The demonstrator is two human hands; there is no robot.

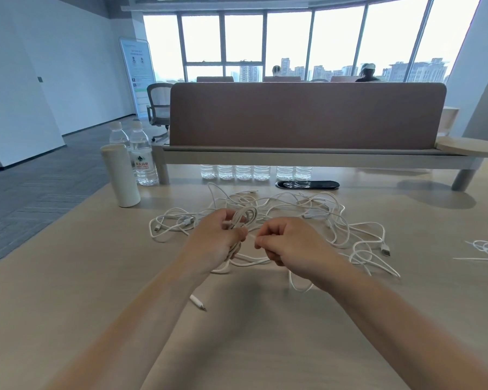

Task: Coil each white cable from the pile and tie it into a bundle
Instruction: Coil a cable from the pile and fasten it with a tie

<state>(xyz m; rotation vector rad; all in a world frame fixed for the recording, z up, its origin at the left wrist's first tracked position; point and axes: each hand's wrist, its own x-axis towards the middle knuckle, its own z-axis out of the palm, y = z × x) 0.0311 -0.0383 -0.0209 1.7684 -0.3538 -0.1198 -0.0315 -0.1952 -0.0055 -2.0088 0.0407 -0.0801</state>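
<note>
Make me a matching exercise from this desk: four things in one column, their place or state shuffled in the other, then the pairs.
1. left hand
2. right hand
3. white flask
4. black oval plate

A. stands upright, far left
B. pinches a cable strand
C. lies flat beyond the pile
D. grips coiled cable

Pairs: 1-D, 2-B, 3-A, 4-C.

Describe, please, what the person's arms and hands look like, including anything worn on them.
Both are bare. The left hand and right hand wear no gloves, and no ring shows on the fingers in view. The left forearm and right forearm carry no sleeve, watch or bracelet as far as the picture's lower edge; any sleeve would lie out of view.
</note>
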